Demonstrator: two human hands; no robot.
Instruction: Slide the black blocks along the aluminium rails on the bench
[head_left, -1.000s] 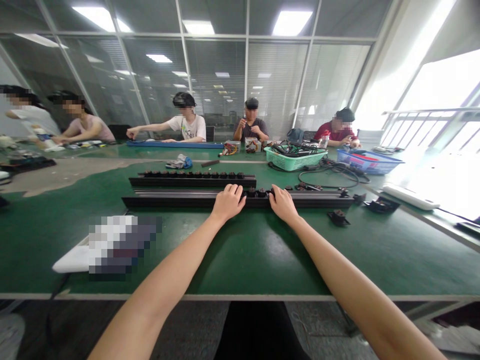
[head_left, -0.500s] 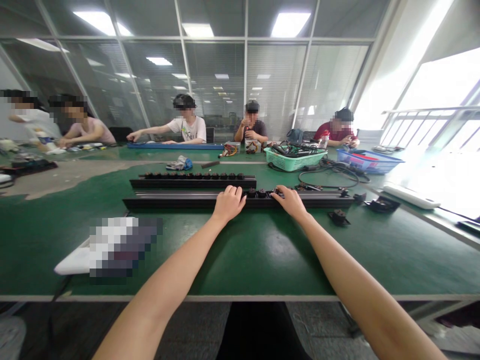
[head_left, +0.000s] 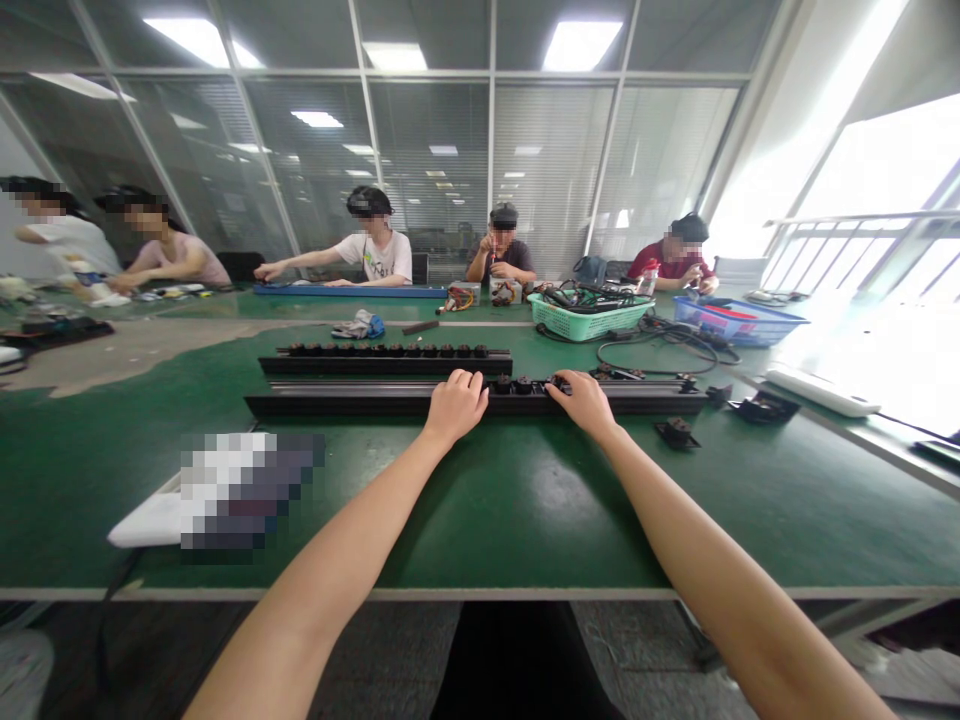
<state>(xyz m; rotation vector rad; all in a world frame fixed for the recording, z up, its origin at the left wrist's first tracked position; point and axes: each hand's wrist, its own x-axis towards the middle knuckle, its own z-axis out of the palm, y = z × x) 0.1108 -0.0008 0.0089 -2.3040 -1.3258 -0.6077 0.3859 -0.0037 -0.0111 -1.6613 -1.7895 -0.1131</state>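
A long black rail (head_left: 352,405) with a pale metal channel lies across the green table in front of me. My left hand (head_left: 454,405) is closed over its middle, with the fingers bent down over the far side. Small black modules (head_left: 523,385) sit in the channel between my hands. My right hand (head_left: 586,400) pinches one of these modules on its left side, thumb in front and index finger on top; the fingers partly hide it. Behind lies a shorter black rail (head_left: 375,366) that carries a row of similar round-topped modules.
Loose black modules (head_left: 678,432) lie to the right, near a white power strip (head_left: 821,391). A green basket (head_left: 589,320) of cables and a blue basket (head_left: 739,325) stand farther back. At left lies a blurred white and dark item (head_left: 146,520). Several people sit across the table.
My right hand has shifted very slightly to the right along the rail, its fingers still at the module. My left hand stays in nearly the same place.
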